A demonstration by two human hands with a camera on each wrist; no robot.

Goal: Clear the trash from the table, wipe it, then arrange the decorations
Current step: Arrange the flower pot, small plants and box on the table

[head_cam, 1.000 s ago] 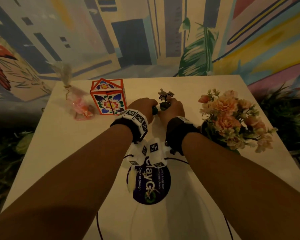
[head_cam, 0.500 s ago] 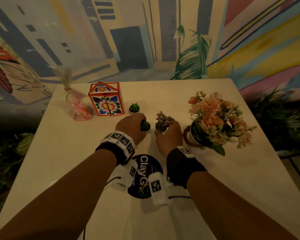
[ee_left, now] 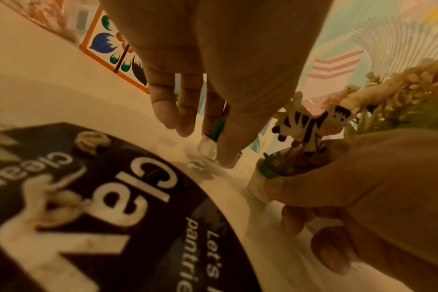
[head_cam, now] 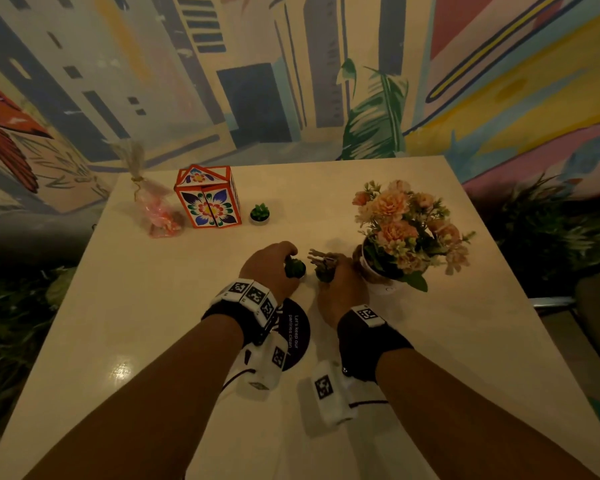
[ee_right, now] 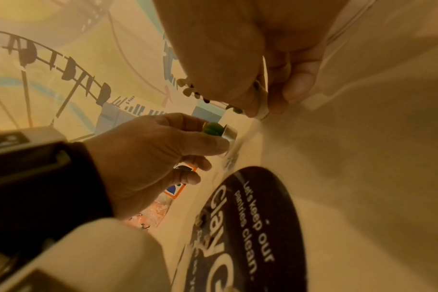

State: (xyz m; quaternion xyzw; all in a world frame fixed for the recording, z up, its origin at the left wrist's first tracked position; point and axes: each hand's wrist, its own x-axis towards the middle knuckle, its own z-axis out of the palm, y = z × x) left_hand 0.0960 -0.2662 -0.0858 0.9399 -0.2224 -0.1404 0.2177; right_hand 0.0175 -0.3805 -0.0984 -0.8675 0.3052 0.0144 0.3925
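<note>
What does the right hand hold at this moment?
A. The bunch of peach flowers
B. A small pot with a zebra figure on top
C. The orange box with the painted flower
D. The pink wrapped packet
B: the right hand grips a small pot with a zebra figure, as the left wrist view shows clearly.

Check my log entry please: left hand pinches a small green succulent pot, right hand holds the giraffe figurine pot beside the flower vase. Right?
Nearly. The left hand does pinch the green succulent pot, and the right hand holds a pot beside the flower vase. But its figurine is a black-striped zebra, not a giraffe; the left wrist view shows this.
</note>
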